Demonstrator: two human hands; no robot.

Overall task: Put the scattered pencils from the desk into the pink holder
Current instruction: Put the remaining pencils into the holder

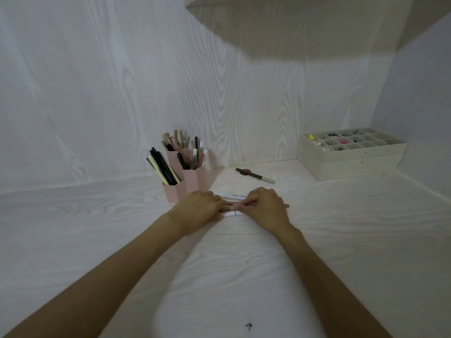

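The pink holder (185,185) stands on the white desk (97,228), made of several hexagonal tubes filled with pens and pencils. Right in front of it, my left hand (197,208) and my right hand (266,206) meet over a small bunch of white markers lying flat. One white marker (233,196) labelled "SWEET MINT" shows between the hands, another white marker (231,214) lies just below the fingers. Fingers of both hands press on the bunch from either end. A dark pen (255,175) with a silver tip lies alone farther back to the right.
A white compartment box (351,164) holding small colourful items sits at the back right against the wall. A shelf (292,25) hangs overhead. White wood-grain walls close the desk at the back and right. A small black mark (248,326) is on the near desk.
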